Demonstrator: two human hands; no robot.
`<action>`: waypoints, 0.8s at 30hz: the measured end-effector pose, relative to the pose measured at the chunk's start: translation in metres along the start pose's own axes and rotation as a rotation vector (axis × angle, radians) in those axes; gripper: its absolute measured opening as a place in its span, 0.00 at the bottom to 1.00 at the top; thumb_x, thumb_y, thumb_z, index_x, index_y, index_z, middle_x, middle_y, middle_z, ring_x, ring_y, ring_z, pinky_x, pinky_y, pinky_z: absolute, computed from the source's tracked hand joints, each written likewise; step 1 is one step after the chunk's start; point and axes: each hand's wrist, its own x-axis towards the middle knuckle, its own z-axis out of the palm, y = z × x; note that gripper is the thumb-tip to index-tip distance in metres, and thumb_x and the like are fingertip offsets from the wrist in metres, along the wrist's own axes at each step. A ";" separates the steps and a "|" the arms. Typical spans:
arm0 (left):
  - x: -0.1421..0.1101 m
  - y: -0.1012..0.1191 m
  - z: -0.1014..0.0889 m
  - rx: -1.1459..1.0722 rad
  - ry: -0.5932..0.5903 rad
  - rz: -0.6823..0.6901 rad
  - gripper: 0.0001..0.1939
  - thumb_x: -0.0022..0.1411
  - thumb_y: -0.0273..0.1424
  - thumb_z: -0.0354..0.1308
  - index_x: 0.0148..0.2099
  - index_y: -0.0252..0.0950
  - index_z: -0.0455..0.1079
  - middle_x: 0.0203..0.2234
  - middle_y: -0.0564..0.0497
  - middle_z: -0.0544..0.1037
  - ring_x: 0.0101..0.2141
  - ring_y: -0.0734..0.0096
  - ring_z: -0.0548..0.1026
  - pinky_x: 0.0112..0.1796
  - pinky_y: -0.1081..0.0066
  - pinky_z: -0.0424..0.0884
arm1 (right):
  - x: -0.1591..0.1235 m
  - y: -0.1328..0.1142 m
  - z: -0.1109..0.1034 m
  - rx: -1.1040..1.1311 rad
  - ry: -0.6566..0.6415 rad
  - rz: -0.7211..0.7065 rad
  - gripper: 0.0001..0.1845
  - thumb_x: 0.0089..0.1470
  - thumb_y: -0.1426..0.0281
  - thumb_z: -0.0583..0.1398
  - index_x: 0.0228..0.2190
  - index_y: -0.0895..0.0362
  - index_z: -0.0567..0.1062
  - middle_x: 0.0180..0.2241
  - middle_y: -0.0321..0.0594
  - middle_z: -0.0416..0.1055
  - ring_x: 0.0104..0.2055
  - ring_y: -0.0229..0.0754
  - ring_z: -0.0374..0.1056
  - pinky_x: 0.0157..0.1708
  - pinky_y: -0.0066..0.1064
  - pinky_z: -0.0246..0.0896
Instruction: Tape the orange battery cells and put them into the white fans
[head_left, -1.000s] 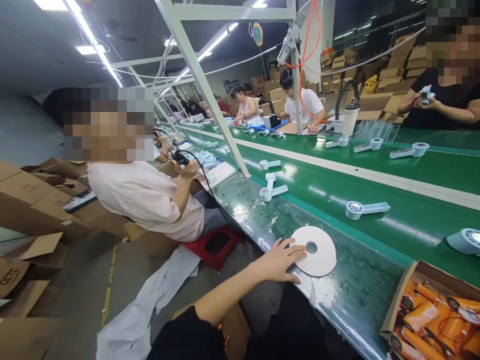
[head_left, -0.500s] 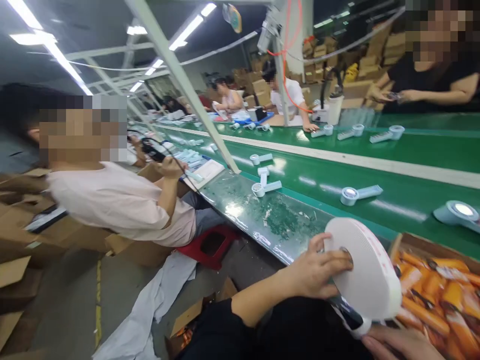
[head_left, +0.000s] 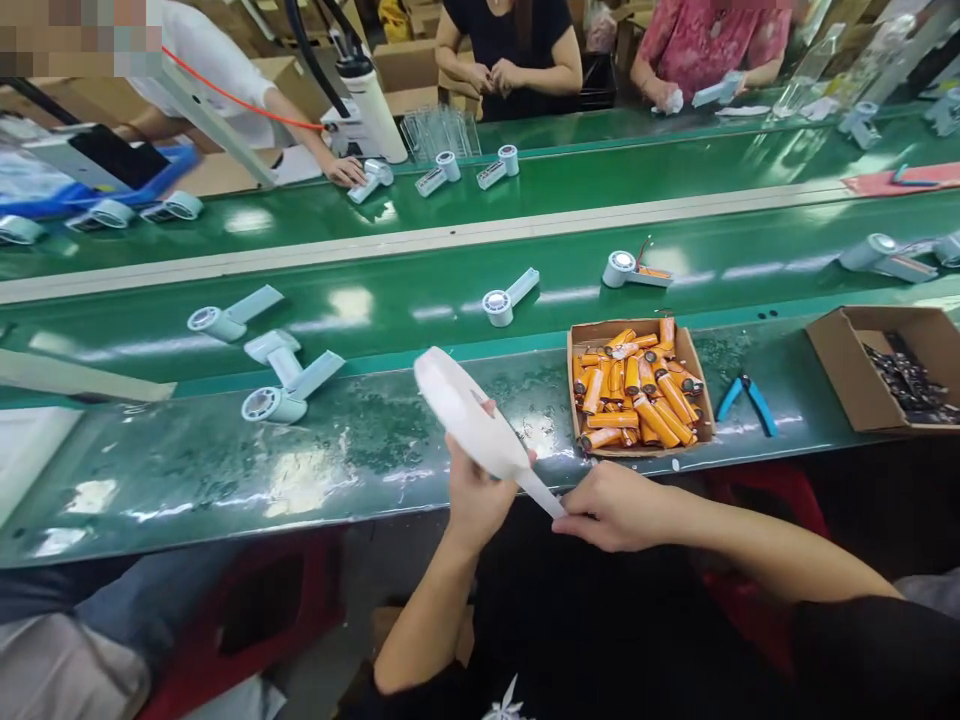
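My left hand [head_left: 474, 490] grips a flat white tape roll [head_left: 463, 412], held edge-on above the near edge of the green bench [head_left: 225, 460]. My right hand [head_left: 611, 506] pinches the loose white tape end [head_left: 541, 494] that runs off the roll. Both hands hover in front of my lap, just left of an open cardboard box of orange cylinders [head_left: 636, 388].
Blue-handled pliers [head_left: 745, 399] lie right of the orange box, then a carton of dark parts [head_left: 889, 365]. Pale blue handheld fan bodies [head_left: 289, 380] lie on the bench and the green conveyor [head_left: 420, 290]. Other people work across the belt [head_left: 517, 55].
My view swung right from the co-worker on the left to the bench ahead. The roll went from lying flat, to lifted, to held edge-on, and my right hand took its loose end.
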 end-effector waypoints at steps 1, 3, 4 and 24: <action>0.001 -0.002 0.001 -0.101 -0.003 -0.122 0.34 0.61 0.45 0.75 0.66 0.44 0.71 0.59 0.43 0.79 0.60 0.52 0.79 0.65 0.49 0.74 | 0.001 0.001 0.001 -0.126 -0.064 0.046 0.18 0.72 0.63 0.62 0.31 0.57 0.83 0.25 0.41 0.78 0.26 0.41 0.73 0.28 0.30 0.57; 0.004 -0.010 0.001 -0.229 0.015 -0.265 0.41 0.59 0.48 0.75 0.70 0.43 0.68 0.61 0.41 0.78 0.60 0.54 0.79 0.63 0.55 0.76 | -0.001 0.006 -0.007 -0.282 -0.166 0.112 0.13 0.70 0.62 0.65 0.38 0.56 0.86 0.27 0.42 0.79 0.29 0.45 0.76 0.29 0.31 0.58; 0.006 -0.015 0.002 -0.235 0.025 -0.296 0.43 0.59 0.49 0.75 0.71 0.43 0.67 0.62 0.41 0.76 0.61 0.54 0.78 0.63 0.57 0.76 | -0.004 0.009 -0.015 -0.308 -0.163 0.124 0.13 0.70 0.60 0.66 0.42 0.55 0.87 0.29 0.42 0.80 0.31 0.46 0.77 0.30 0.31 0.61; -0.013 -0.018 0.007 0.438 -0.163 0.381 0.33 0.64 0.21 0.61 0.69 0.40 0.65 0.60 0.38 0.76 0.68 0.42 0.63 0.66 0.40 0.67 | -0.012 0.043 -0.080 0.913 0.682 0.037 0.34 0.64 0.48 0.68 0.64 0.47 0.68 0.39 0.35 0.71 0.31 0.37 0.68 0.30 0.30 0.70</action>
